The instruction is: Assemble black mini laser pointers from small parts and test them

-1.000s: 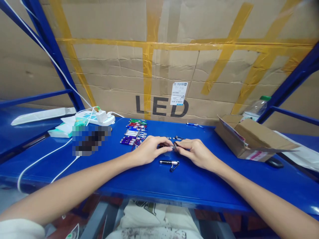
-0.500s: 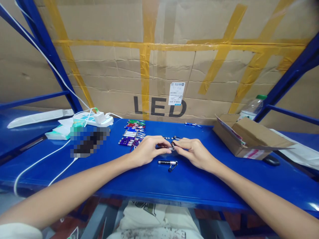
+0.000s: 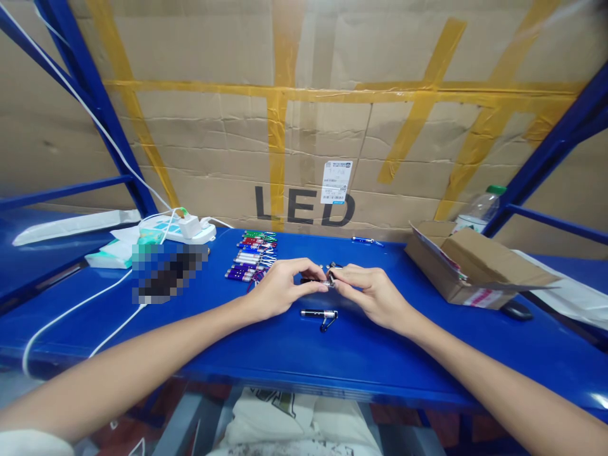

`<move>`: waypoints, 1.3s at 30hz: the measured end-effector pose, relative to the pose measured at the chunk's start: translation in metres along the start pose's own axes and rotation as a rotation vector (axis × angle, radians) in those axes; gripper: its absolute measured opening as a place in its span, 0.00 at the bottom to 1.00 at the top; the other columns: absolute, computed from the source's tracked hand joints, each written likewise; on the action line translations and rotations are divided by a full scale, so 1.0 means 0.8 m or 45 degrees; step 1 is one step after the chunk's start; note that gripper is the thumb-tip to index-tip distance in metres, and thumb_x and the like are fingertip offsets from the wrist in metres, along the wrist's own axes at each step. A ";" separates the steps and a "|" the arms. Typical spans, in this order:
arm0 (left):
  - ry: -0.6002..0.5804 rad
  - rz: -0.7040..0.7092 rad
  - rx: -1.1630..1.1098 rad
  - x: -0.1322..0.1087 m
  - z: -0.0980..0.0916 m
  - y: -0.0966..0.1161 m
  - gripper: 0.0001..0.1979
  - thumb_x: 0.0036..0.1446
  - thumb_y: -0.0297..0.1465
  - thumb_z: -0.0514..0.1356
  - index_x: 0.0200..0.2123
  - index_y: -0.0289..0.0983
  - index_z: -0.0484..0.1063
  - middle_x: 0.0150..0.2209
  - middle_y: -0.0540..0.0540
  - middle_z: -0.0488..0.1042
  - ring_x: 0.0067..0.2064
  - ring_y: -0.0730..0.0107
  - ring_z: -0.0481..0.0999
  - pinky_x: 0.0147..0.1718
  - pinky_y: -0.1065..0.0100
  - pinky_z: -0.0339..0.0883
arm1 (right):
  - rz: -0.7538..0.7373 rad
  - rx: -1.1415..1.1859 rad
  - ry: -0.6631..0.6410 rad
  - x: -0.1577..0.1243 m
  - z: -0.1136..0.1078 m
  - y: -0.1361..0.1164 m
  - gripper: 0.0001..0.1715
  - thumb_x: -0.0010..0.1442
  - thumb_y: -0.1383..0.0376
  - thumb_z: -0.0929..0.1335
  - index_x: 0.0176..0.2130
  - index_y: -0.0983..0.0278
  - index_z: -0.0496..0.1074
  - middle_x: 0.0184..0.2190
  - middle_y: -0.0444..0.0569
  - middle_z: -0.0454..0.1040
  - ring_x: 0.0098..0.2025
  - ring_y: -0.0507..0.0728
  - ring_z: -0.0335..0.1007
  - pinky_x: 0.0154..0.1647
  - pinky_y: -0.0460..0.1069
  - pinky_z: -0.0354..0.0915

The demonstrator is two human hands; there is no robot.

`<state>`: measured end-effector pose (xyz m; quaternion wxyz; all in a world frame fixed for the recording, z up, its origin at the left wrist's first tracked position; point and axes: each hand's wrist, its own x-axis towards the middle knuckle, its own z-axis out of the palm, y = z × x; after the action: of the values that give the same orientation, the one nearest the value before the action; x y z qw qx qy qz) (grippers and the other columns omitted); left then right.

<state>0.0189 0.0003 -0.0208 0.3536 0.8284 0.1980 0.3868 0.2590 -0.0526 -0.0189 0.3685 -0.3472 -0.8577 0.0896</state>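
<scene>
Over the middle of the blue table, a small black keychain flashlight (image 3: 311, 281) with a silver end lies level between my fingertips. My left hand (image 3: 278, 288) pinches its black body from the left. My right hand (image 3: 373, 291) is closed at the silver end, where a dark strap shows; its fingers partly hide that end. A second black keychain flashlight (image 3: 317, 314), its strap looped at the right end, rests on the table just in front of my hands. Behind my fingers are tiny silver pieces (image 3: 322, 266) and a dark strap, mostly hidden.
Left of my hands lies a row of several coloured flashlights (image 3: 247, 258). A blue flashlight (image 3: 363, 240) sits at the back. To the right stands an open cardboard box (image 3: 479, 285) beside a black mouse-like object (image 3: 517, 310) and a bottle (image 3: 479, 209). A power strip (image 3: 199, 233) with white cables occupies the left.
More of the black body now shows between my left fingers and thumb. Both hands stay nearly in place, and the flashlight on the table has not moved.
</scene>
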 end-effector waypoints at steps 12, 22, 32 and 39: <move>0.119 0.006 0.113 0.003 -0.005 0.004 0.08 0.67 0.36 0.67 0.43 0.36 0.79 0.40 0.46 0.83 0.42 0.65 0.79 0.44 0.66 0.72 | 0.041 -0.138 -0.002 0.000 0.001 -0.002 0.22 0.79 0.56 0.61 0.54 0.60 0.81 0.44 0.54 0.84 0.42 0.61 0.76 0.47 0.55 0.72; -0.061 -0.041 0.544 0.003 -0.013 -0.011 0.09 0.71 0.36 0.64 0.47 0.39 0.80 0.44 0.46 0.82 0.45 0.62 0.80 0.48 0.63 0.70 | 0.123 -0.255 -0.045 -0.002 -0.001 0.008 0.19 0.78 0.63 0.61 0.58 0.59 0.77 0.44 0.54 0.81 0.46 0.62 0.75 0.50 0.58 0.70; -0.270 -0.083 0.631 0.001 -0.015 -0.013 0.07 0.67 0.36 0.68 0.41 0.39 0.82 0.40 0.47 0.81 0.41 0.63 0.79 0.40 0.67 0.67 | 0.239 -0.288 -0.236 -0.002 0.000 0.012 0.10 0.71 0.71 0.64 0.41 0.59 0.73 0.39 0.48 0.81 0.41 0.59 0.72 0.44 0.52 0.65; -0.364 -0.052 0.470 0.000 -0.015 -0.009 0.10 0.66 0.39 0.69 0.42 0.38 0.84 0.39 0.46 0.82 0.40 0.63 0.80 0.41 0.66 0.68 | 0.260 -0.262 -0.289 0.001 -0.003 0.005 0.15 0.72 0.67 0.65 0.31 0.61 0.73 0.29 0.45 0.77 0.33 0.56 0.71 0.36 0.50 0.60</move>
<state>0.0088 0.0100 -0.0206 0.2283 0.9211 0.2302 0.2155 0.2624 -0.0494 -0.0186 0.2209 -0.4559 -0.8588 0.0767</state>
